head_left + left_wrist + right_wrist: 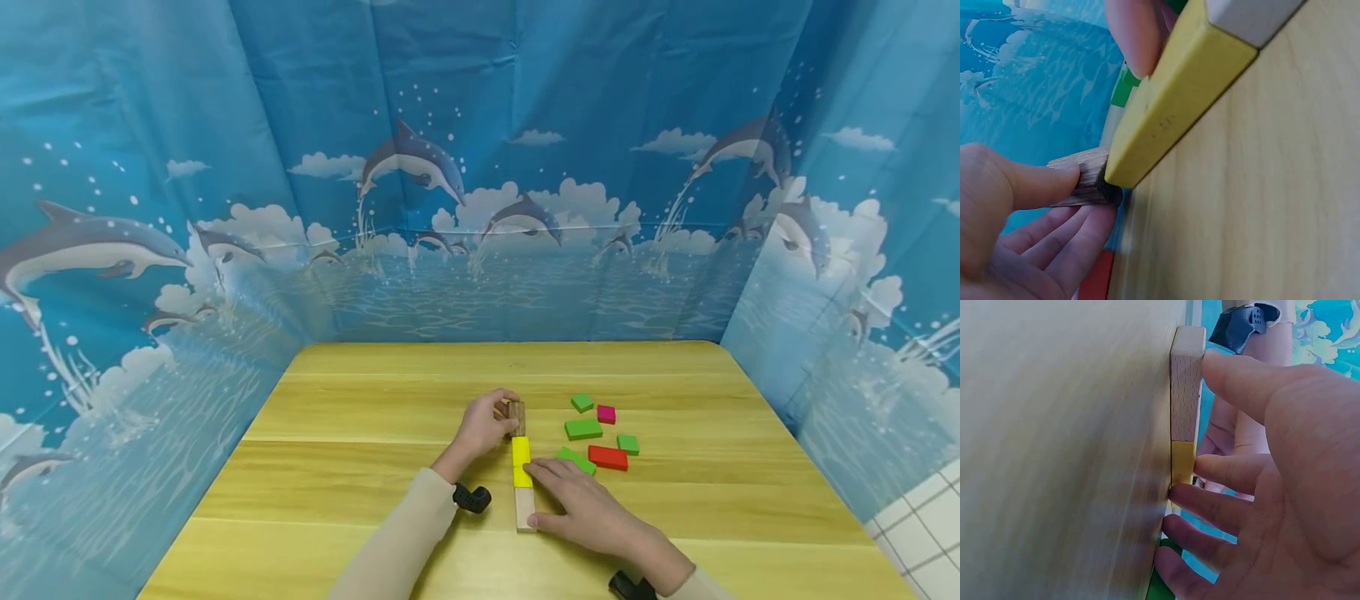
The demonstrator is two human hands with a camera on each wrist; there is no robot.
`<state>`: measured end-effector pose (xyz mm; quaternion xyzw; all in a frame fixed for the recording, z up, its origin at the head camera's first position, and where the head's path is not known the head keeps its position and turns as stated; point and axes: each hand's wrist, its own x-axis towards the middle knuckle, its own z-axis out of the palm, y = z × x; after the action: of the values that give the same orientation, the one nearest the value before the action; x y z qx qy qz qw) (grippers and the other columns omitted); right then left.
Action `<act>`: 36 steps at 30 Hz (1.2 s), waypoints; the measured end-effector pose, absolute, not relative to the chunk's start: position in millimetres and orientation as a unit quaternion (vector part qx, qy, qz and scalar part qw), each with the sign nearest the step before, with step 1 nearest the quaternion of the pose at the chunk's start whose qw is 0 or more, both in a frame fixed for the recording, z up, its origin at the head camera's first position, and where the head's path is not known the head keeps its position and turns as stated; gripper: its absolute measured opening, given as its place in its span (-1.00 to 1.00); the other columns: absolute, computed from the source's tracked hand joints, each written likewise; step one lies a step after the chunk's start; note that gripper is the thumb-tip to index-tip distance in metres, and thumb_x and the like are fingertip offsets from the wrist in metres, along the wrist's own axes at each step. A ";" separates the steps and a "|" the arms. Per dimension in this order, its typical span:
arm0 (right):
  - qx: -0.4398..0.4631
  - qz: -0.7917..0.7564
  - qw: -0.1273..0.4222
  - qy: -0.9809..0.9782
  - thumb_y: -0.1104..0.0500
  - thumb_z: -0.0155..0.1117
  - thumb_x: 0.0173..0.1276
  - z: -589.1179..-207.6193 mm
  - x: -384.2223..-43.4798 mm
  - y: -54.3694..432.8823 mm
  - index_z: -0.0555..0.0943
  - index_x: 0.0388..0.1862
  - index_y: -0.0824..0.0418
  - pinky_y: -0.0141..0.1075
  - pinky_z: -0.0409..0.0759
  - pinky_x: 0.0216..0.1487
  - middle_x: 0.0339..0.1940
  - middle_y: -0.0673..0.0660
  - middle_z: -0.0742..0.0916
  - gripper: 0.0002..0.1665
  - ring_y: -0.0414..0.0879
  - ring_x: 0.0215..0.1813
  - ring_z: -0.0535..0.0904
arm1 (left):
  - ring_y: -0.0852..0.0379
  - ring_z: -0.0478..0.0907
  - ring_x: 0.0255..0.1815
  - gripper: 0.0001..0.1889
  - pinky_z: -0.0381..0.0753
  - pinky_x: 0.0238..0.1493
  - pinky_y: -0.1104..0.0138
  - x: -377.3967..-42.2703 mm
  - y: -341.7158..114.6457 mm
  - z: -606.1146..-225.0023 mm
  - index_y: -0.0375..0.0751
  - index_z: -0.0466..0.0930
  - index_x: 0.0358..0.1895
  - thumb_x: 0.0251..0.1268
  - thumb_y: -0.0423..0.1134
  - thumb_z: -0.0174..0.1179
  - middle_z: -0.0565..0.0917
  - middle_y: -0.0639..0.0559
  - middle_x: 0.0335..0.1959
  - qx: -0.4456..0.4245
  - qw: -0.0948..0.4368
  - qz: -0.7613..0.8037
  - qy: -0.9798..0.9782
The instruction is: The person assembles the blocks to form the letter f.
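Across the desk point(315, 467), the right hand point(581, 504) lies with fingers apart, a finger touching the yellow block point(521, 452) and the thumb the pale block point(523, 506), both just left of that hand; uneven sideways pressure could kink their line. The left hand point(480, 425) is clamped on the dark brown block point(517, 412), ahead of the right hand. A twisting grip there might skew its joint with the yellow. A careless slide could knock the green block point(581, 461) beside the right hand's fingertips.
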<state>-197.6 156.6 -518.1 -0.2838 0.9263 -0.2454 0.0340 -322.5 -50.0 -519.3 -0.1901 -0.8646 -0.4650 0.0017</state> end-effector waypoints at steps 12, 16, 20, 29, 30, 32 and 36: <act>-0.281 -0.243 0.033 0.928 -0.33 0.24 0.40 -520.3 -199.4 157.4 0.36 0.55 0.09 0.23 0.28 0.38 0.51 0.12 0.41 -0.11 0.21 0.51 0.25 | 0.21 0.51 -0.21 -0.57 0.56 -0.22 0.34 -329.9 -50.1 -521.7 -0.22 0.56 0.32 0.44 -0.26 0.27 0.63 0.03 -0.11 -0.226 -0.003 -0.350 -0.909; -0.282 -0.246 0.039 0.927 -0.34 0.23 0.40 -521.2 -200.7 157.8 0.34 0.55 0.09 0.25 0.24 0.40 0.51 0.14 0.40 -0.10 0.23 0.52 0.23 | 0.13 0.45 -0.16 -0.54 0.50 -0.19 0.29 -330.1 -49.4 -521.3 -0.21 0.56 0.33 0.44 -0.15 0.27 0.59 0.01 -0.07 -0.232 -0.008 -0.291 -0.928; -0.283 -0.243 0.039 0.927 -0.36 0.21 0.40 -522.2 -202.0 157.7 0.33 0.56 0.08 0.25 0.23 0.40 0.52 0.13 0.40 -0.09 0.23 0.53 0.22 | 0.03 0.43 0.01 -0.50 0.51 -0.05 0.20 -328.5 -49.0 -519.6 -0.18 0.56 0.34 0.43 -0.06 0.28 0.56 -0.01 0.02 -0.229 -0.018 -0.266 -0.936; -0.287 -0.234 0.029 0.928 -0.34 0.24 0.39 -520.5 -202.0 156.4 0.36 0.54 0.11 0.22 0.30 0.37 0.49 0.13 0.43 -0.10 0.21 0.50 0.27 | -0.05 0.40 0.18 -0.52 0.50 0.10 0.10 -324.8 -50.3 -514.6 -0.19 0.54 0.36 0.46 -0.11 0.26 0.54 -0.04 0.15 -0.225 -0.031 -0.276 -0.934; -0.288 -0.234 0.029 0.928 -0.34 0.24 0.39 -520.3 -201.9 156.3 0.36 0.54 0.11 0.21 0.31 0.37 0.49 0.13 0.43 -0.10 0.21 0.50 0.27 | -0.06 0.40 0.19 -0.52 0.50 0.11 0.09 -324.9 -50.5 -514.6 -0.19 0.54 0.36 0.45 -0.11 0.26 0.54 -0.05 0.15 -0.226 -0.031 -0.278 -0.933; -0.288 -0.234 0.029 0.928 -0.34 0.23 0.39 -520.3 -201.8 156.3 0.36 0.54 0.11 0.21 0.31 0.37 0.49 0.13 0.43 -0.10 0.20 0.50 0.28 | -0.07 0.40 0.21 -0.52 0.50 0.13 0.08 -325.1 -51.1 -514.9 -0.19 0.54 0.36 0.46 -0.12 0.26 0.54 -0.06 0.17 -0.226 -0.030 -0.283 -0.932; -0.287 -0.235 0.030 0.928 -0.35 0.23 0.39 -521.3 -201.8 156.4 0.36 0.54 0.11 0.22 0.30 0.37 0.49 0.12 0.43 -0.10 0.21 0.50 0.27 | -0.03 0.48 0.09 -0.52 0.54 0.03 0.12 -325.6 -53.6 -513.9 -0.19 0.51 0.38 0.48 -0.15 0.23 0.54 -0.11 0.14 -0.233 -0.026 -0.313 -0.920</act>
<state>-201.8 156.4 -521.3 -0.2874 0.9281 -0.2347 0.0296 -325.6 -53.6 -513.9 -0.2334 -0.9202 -0.3131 -0.0258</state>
